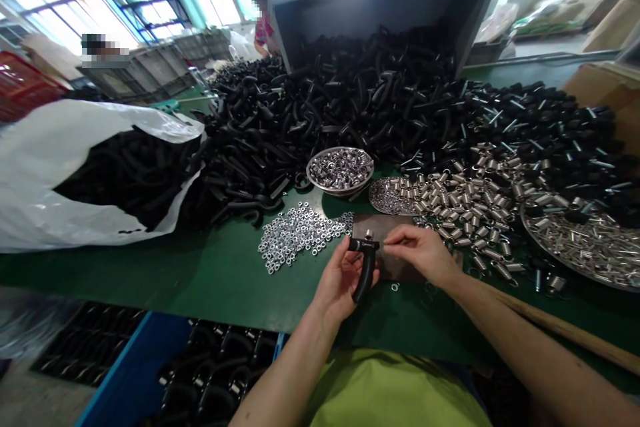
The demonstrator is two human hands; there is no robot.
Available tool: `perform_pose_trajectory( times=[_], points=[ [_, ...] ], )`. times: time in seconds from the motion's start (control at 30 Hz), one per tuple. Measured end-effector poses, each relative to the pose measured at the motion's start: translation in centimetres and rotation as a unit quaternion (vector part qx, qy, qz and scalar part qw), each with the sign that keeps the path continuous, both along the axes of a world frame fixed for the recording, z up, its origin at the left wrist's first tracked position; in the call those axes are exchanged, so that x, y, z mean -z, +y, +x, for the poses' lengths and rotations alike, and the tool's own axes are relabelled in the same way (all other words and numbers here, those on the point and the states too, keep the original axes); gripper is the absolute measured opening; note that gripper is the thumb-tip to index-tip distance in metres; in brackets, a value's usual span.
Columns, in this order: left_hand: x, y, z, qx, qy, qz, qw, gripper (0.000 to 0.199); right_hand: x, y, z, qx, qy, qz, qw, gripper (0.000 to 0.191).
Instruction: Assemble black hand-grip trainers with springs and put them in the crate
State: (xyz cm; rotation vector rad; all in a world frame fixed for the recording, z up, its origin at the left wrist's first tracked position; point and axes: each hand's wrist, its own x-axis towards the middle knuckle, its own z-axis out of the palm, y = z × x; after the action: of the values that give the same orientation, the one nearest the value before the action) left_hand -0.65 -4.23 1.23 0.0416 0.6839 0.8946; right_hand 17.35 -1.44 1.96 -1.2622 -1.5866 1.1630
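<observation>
My left hand (334, 285) is closed around a black curved handle (369, 268), its straight top lying crosswise and its bent grip pointing down. A small silver metal piece (369, 235) stands up from the top of the handle. Close to the handle's right end, my right hand (427, 255) is pinched; what sits between its fingertips is too small to make out. Both hands are over a dark flat plate (390, 223) on the green table (225, 283). Loose silver nuts (295, 235) lie left of the handle, and one single nut (395, 287) lies below it.
Behind the plate stand a bowl of small metal parts (341, 170) and a heap of springs (450, 203). A tray of pins (590, 240) is at right. Black handles (320, 100) pile up from a tipped grey bin (380, 0). A white sack (45, 167) stands left; co-workers sit beyond.
</observation>
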Motion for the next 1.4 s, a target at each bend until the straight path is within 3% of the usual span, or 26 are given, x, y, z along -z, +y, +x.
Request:
perform_pose_trajectory(
  times=[0.17,0.4,0.5,0.57,0.63,0.73,0.8,0.83,0.93,0.97,1.03,1.1,1.23,1.3,1.4],
  points=[
    [-0.2,-0.1,0.2,0.004,-0.013,0.009,1.000,0.040,0.5,-0.3,-1.1,-0.019,0.046,0.024,0.998,0.015],
    [0.1,-0.5,0.1,-0.002,0.035,0.029,0.999,0.035,0.6,-0.1,-0.9,-0.014,0.041,-0.071,0.997,0.019],
    [-0.1,-0.3,-0.4,0.034,0.114,0.086,0.989,0.038,-0.1,0.0,-0.4,-0.056,-0.011,-0.014,0.998,0.016],
    [-0.5,0.3,-0.9,0.085,0.179,0.155,0.968,0.043,-0.5,0.3,0.0,-0.095,-0.088,0.085,0.988,0.022],
    [-0.8,1.4,-1.3,0.133,0.260,0.236,0.927,0.048,-0.5,0.9,0.4,-0.123,-0.214,0.223,0.943,0.029],
    [-0.5,3.0,-1.5,0.166,0.401,0.345,0.833,0.057,0.5,1.9,0.9,-0.140,-0.406,0.417,0.801,0.020],
    [0.0,3.5,-1.3,0.172,0.492,0.417,0.745,0.063,1.6,2.5,1.0,-0.157,-0.458,0.480,0.731,0.020],
    [0.4,3.6,-1.2,0.172,0.535,0.451,0.693,0.064,2.2,2.7,1.1,-0.165,-0.465,0.494,0.716,0.022],
    [1.2,2.8,-0.8,0.172,0.637,0.534,0.529,0.066,3.0,2.6,1.3,-0.181,-0.466,0.502,0.706,0.023],
    [1.3,2.4,-0.7,0.175,0.656,0.552,0.484,0.066,3.0,2.3,1.5,-0.185,-0.469,0.502,0.703,0.022],
    [1.5,1.7,-0.6,0.180,0.677,0.575,0.422,0.065,2.5,1.4,2.2,-0.186,-0.480,0.489,0.704,0.023],
    [1.6,1.2,-0.5,0.178,0.690,0.579,0.396,0.065,1.8,-0.2,3.7,-0.156,-0.498,0.452,0.723,0.025],
    [1.9,1.0,-0.3,0.165,0.716,0.538,0.412,0.064,1.4,-5.1,9.1,-0.045,-0.545,0.299,0.782,0.024],
    [2.0,1.2,-0.2,0.165,0.728,0.520,0.415,0.061,2.1,-8.0,12.3,-0.024,-0.573,0.214,0.791,0.029],
    [1.9,1.4,-0.2,0.172,0.735,0.518,0.403,0.059,4.1,-11.3,16.1,0.028,-0.595,0.165,0.786,0.040]
  ],
)
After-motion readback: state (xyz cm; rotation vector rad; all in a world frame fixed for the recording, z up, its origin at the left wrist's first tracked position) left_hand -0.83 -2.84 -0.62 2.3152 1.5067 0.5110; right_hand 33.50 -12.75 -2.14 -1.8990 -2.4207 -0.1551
